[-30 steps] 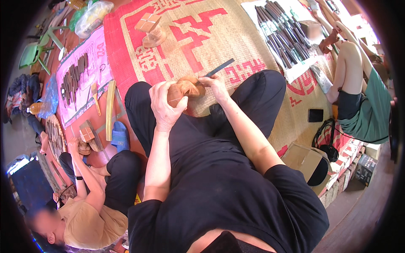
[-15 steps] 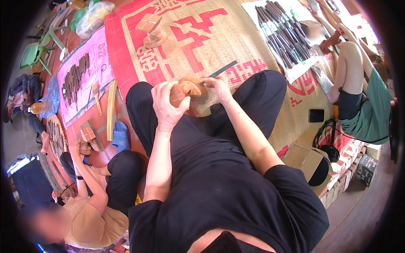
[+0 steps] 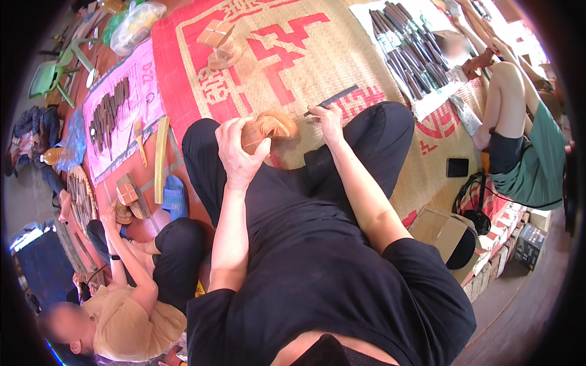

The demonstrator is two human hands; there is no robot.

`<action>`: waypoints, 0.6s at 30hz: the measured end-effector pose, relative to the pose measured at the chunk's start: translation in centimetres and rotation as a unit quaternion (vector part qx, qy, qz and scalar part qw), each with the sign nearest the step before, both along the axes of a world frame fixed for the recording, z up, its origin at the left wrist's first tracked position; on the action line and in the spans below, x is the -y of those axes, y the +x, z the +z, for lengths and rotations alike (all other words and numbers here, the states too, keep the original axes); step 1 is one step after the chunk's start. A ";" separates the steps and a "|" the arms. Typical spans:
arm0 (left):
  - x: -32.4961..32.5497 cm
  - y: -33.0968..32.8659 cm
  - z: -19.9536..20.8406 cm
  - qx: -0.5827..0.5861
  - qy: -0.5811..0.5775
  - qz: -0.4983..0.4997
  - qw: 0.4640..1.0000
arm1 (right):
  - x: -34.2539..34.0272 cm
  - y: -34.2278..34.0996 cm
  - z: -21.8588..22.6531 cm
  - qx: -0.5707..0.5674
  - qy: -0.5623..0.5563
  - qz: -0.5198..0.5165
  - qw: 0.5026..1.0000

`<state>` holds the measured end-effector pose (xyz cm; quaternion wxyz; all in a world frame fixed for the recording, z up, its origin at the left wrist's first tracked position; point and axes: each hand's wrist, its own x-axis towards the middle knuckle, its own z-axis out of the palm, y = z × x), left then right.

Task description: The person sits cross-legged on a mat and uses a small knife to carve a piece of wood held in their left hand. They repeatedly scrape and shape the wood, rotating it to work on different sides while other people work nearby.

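Note:
Between my knees, my left hand (image 3: 239, 149) grips a reddish-brown wood carving (image 3: 279, 124) by its blocky left end, thumb on the near side and fingers over the top. The carving's right part is rounded, with cut folds. A little to the right of it, my right hand (image 3: 328, 124) is closed around a dark, slim carving chisel (image 3: 340, 95). One end of the chisel points away to the upper right. Its other end is near my fingers, apart from the carving, and I cannot make out its tip.
A red and tan woven mat (image 3: 342, 46) lies ahead, bearing another wood carving (image 3: 224, 53). Rows of dark tools rest on a white sheet (image 3: 421, 110) and a pink sheet (image 3: 131, 149). Co-workers sit left and right. A phone (image 3: 457, 167) and cardboard box (image 3: 436, 229) are at right.
My right hand has drawn the chisel rightward, away from the carving. My left hand still grips the carving, which has shifted only slightly. The left co-worker's head has moved a little.

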<state>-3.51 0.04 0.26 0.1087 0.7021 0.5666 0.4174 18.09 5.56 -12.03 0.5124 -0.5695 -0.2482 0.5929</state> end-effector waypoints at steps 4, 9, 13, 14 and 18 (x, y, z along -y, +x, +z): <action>-0.3 -0.2 0.0 -0.004 0.001 0.004 1.000 | 0.3 -1.7 1.1 0.002 0.047 0.055 0.997; -0.3 -0.1 -0.2 -0.003 0.004 0.007 1.000 | 1.2 -2.8 0.3 -0.001 0.013 0.100 0.995; -0.3 0.4 0.2 -0.012 0.005 -0.006 1.000 | 0.1 -1.3 0.8 0.041 0.014 -0.001 0.999; -0.3 0.3 0.2 -0.010 0.003 -0.005 1.000 | -0.2 -0.2 0.1 0.035 -0.007 -0.002 0.999; -0.4 0.2 0.0 -0.008 -0.002 0.004 1.000 | 0.2 -2.4 1.6 0.004 0.050 0.057 0.997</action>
